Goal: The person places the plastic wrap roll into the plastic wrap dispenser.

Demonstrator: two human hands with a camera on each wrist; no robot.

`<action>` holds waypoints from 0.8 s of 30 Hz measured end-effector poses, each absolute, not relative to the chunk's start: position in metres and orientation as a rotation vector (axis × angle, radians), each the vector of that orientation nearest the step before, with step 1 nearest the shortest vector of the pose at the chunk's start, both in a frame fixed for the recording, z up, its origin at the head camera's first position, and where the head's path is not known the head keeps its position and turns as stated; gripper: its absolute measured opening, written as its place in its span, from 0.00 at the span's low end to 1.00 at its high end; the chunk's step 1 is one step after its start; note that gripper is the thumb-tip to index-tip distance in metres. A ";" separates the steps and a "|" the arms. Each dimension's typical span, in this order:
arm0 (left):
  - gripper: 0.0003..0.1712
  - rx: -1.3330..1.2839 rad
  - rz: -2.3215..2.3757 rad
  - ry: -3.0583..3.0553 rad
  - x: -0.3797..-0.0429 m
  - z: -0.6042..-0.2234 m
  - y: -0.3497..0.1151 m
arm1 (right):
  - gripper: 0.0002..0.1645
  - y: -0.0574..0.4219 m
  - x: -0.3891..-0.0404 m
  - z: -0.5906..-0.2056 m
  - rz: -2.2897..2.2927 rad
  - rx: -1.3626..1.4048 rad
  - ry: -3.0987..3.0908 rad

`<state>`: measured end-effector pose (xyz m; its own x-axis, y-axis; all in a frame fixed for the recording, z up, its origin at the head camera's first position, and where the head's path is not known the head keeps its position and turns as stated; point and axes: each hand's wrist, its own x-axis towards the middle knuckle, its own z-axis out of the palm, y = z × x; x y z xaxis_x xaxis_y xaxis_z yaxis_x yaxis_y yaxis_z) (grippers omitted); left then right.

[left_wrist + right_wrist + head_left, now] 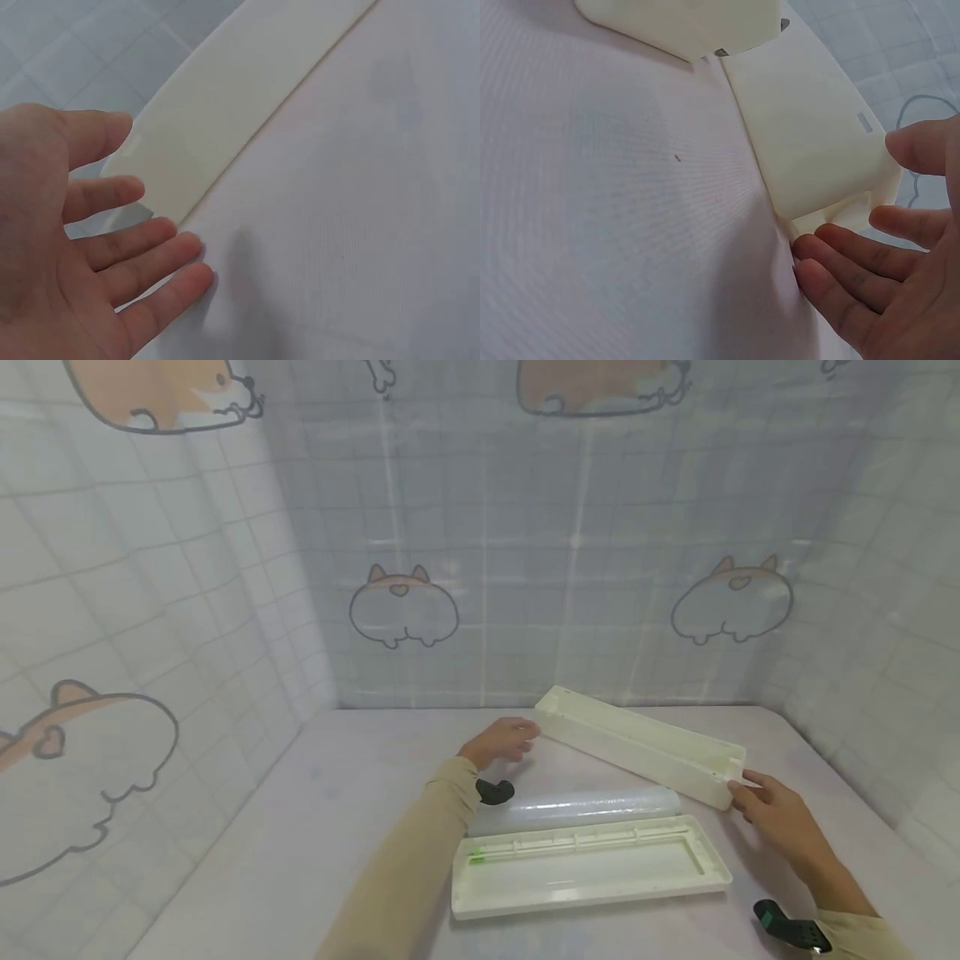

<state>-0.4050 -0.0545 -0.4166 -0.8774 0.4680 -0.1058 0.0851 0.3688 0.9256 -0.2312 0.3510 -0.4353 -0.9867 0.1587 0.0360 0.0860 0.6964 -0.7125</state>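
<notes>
A long white plastic box (637, 743), open at the top, lies at a slant at the back of the table. By its left end is my left hand (504, 742), with fingers extended and thumb tip close to the end wall in the left wrist view (82, 217). My right hand (780, 814) is at the box's right end; its fairly straight fingers (855, 262) touch or nearly touch that end. In front lies a roll of clear film (577, 810). Nearest me is a shallow white lid (585, 900) with a rail and a green slider (477, 856).
The white-covered table (285, 852) ends at a tiled-pattern curtain (480, 527) printed with cartoon dogs at the back and sides. A dark strap-on device (791, 927) sits at my right wrist, another (495, 791) at the left.
</notes>
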 end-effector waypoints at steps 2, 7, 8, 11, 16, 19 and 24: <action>0.32 0.485 1.502 2.291 -0.407 -0.416 -0.049 | 0.47 0.351 -0.230 -0.434 1.191 -0.214 -2.801; 0.41 0.440 1.451 2.350 -0.403 -0.411 -0.040 | 0.47 0.347 -0.226 -0.432 1.234 -0.214 -2.786; 0.41 0.424 1.443 2.361 -0.402 -0.410 -0.038 | 0.47 0.347 -0.226 -0.432 1.233 -0.219 -2.782; 0.42 0.372 1.441 2.376 -0.400 -0.411 -0.034 | 0.47 0.344 -0.225 -0.432 1.223 -0.237 -2.777; 0.46 0.274 1.523 2.379 -0.405 -0.417 -0.027 | 0.47 0.342 -0.224 -0.433 1.238 -0.256 -2.775; 0.47 0.260 1.553 2.380 -0.407 -0.418 -0.023 | 0.47 0.342 -0.225 -0.433 1.229 -0.263 -2.778; 0.43 0.329 1.502 2.435 -0.411 -0.412 -0.019 | 0.48 0.344 -0.226 -0.433 1.206 -0.291 -2.782</action>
